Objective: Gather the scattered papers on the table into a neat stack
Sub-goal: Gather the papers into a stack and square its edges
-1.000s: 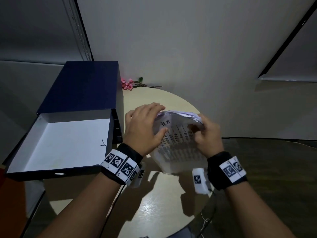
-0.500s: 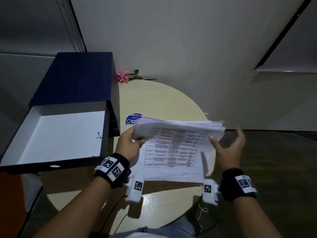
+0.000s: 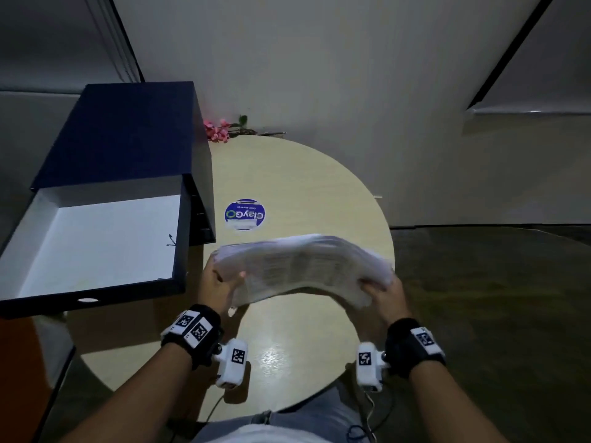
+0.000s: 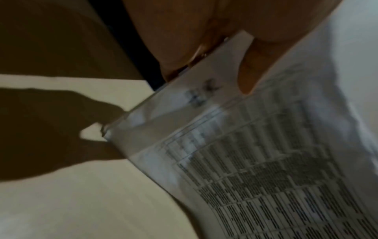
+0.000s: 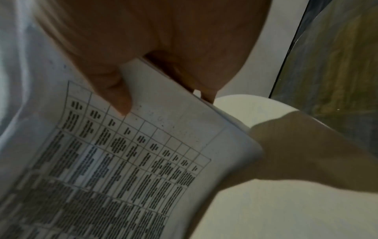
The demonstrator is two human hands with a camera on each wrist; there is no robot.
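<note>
A bundle of printed papers with table text hangs above the round beige table, bowed upward in the middle. My left hand pinches its left edge, thumb on top. My right hand grips its right edge. In the left wrist view the thumb lies on the top sheet of the papers, the other fingers underneath. In the right wrist view the thumb presses the papers near a corner. The sheets' edges look roughly aligned.
An open dark blue box with a white inside stands at the table's left, its lid raised behind. A round blue sticker lies on the tabletop past the papers. Pink flowers sit at the far edge by the wall.
The papers went from upright and crumpled between both hands to a flat sheaf; my right hand, open half a second ago, now grips the right edge, and the bundle arches.
</note>
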